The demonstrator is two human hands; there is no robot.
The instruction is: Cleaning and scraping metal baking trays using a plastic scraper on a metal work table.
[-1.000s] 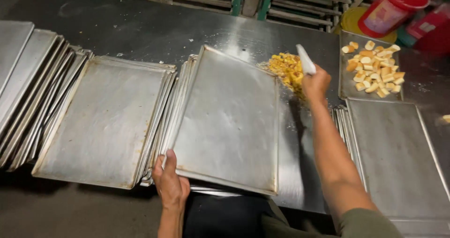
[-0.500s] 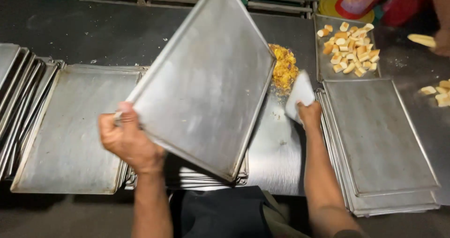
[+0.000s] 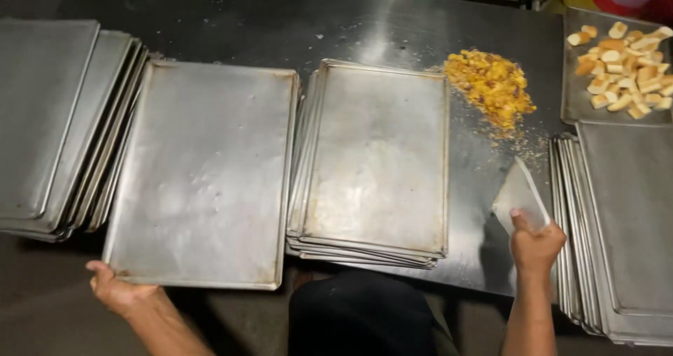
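At the far right of the steel worktop (image 3: 294, 26) a shallow metal tray (image 3: 573, 103) holds a heap of pale bread pieces (image 3: 627, 65), lying loosely against one another and filling most of the part that shows. Just left of it, straight on the worktop and in no container, sits a pile of yellow crumbs (image 3: 491, 86), with finer bits scattered toward the near edge. The left hand (image 3: 119, 289) has its fingers curled closed around the near left corner of a flat baking tray (image 3: 203, 173), thumb on top of the rim; this tray lies face up and bare, its long axis running away from the person, its far end resting over a fanned stack of trays (image 3: 49, 124) on the left. Just beside it, to the right, a middle stack of trays (image 3: 375, 163) lies with the same long axis, top tray bare. The right hand (image 3: 536, 247) is clenched tight round the lower end of a metal scraper (image 3: 520, 198), whose wide blade points up and away toward the crumbs, tilted slightly left, between the middle stack and a right-hand stack of trays (image 3: 624, 223) that sits near the worktop's near edge.
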